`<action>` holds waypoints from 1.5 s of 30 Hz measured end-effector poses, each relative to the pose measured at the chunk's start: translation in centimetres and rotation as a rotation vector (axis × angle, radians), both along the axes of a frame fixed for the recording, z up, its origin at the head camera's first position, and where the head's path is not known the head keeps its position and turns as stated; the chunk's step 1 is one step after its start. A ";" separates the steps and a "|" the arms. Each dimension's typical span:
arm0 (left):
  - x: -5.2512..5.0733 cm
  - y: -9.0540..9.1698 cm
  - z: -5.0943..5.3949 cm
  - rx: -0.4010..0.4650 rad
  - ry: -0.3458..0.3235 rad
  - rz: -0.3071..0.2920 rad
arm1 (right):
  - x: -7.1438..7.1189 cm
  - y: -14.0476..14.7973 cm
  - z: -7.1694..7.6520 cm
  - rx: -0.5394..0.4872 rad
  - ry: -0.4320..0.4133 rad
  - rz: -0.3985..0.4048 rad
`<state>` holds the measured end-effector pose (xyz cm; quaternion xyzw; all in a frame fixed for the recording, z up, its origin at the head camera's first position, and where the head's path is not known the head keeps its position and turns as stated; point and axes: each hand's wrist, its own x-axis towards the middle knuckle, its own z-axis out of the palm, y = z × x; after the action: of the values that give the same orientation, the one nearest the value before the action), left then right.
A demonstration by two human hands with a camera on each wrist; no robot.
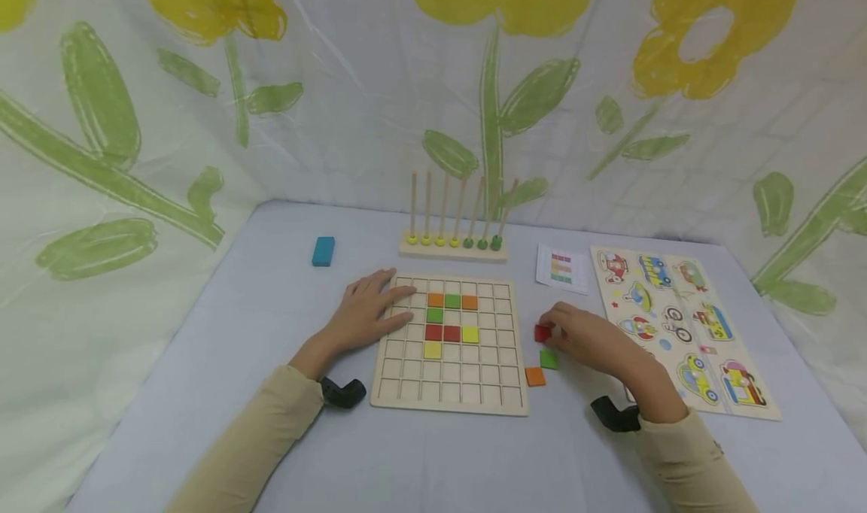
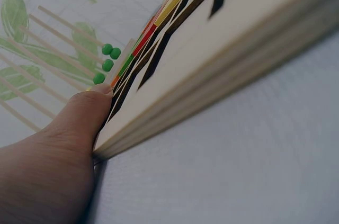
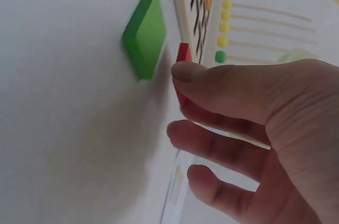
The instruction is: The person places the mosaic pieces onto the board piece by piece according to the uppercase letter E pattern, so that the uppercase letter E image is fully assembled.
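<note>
A wooden grid board [image 1: 450, 406] lies on the table with several red, green, orange and yellow square tiles set in its cells. My left hand [image 1: 361, 314] rests on the board's left edge, fingers spread; the left wrist view shows its thumb [image 2: 87, 110] against the rim. To the right of the board, my right hand [image 1: 588, 338] pinches a red tile [image 3: 183, 53] between thumb and forefinger. Close by on the table lie a green tile [image 1: 549, 359] and an orange tile [image 1: 535, 377]. In the right wrist view the green tile [image 3: 145, 36] is beside the thumb.
Behind the board stands a bead rack [image 1: 452, 252] with upright rods and yellow and green beads. A pattern card [image 1: 562, 268] lies at the back right, near a vehicle picture puzzle [image 1: 677, 325]. A blue block [image 1: 323, 251] sits at the back left.
</note>
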<state>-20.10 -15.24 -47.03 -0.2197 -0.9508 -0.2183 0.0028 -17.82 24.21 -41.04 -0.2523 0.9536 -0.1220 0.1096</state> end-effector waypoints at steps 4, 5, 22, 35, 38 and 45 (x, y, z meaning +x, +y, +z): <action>0.0 0.0 0.1 0.005 0.008 -0.007 | 0.2 -0.9 0.3 -0.017 0.039 0.020; 0.1 0.0 0.2 0.007 0.009 -0.008 | 0.4 -1.2 0.4 -0.023 0.051 0.034; 0.1 0.1 0.3 0.017 0.000 -0.011 | 1.5 -8.7 1.4 -0.088 0.039 0.219; 0.1 -0.1 0.2 0.031 0.004 -0.013 | 2.7 -12.7 0.0 -0.076 0.100 0.415; 0.1 -0.1 0.2 0.028 -0.005 -0.012 | 2.9 -13.2 -0.1 -0.073 0.092 0.435; 0.0 -0.1 0.2 0.020 -0.013 -0.012 | 3.2 -13.8 -0.1 -0.058 0.117 0.474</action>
<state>-20.07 -15.30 -46.88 -0.2238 -0.9473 -0.2291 -0.0025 -14.64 10.39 -41.10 -0.4789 0.8685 -0.1052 0.0724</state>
